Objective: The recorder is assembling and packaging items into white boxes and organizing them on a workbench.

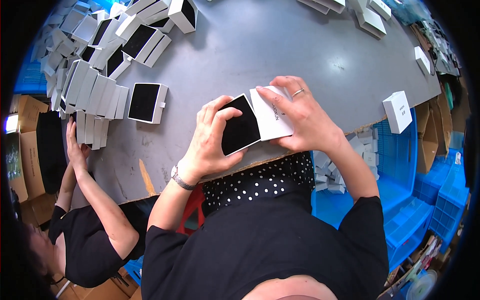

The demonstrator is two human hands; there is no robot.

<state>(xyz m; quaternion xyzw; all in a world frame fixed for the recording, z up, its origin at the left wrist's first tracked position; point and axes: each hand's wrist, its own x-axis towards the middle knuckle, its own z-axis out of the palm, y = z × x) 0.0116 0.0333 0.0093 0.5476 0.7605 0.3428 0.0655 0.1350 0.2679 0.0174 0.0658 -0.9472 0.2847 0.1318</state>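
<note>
Over the table's near edge, my left hand [210,132] grips a shallow white box tray with a black lining [239,126], thumb at its lower edge and fingers over its upper left side. My right hand [307,117] holds a white box sleeve with dark print [272,114], fingers across its top and thumb below. Tray and sleeve sit side by side, touching or nearly so; whether one end is inside the other I cannot tell. Left of my hands, a black-lined box tray with a small pull tab [146,103] lies alone on the table.
Many white black-lined trays [142,42] are heaped at the far left, where a co-worker's hands [76,147] touch a row. White boxes [371,22] lie at the far right. One white box [398,112] sits at the right edge, above a blue crate [400,165] holding small white boxes.
</note>
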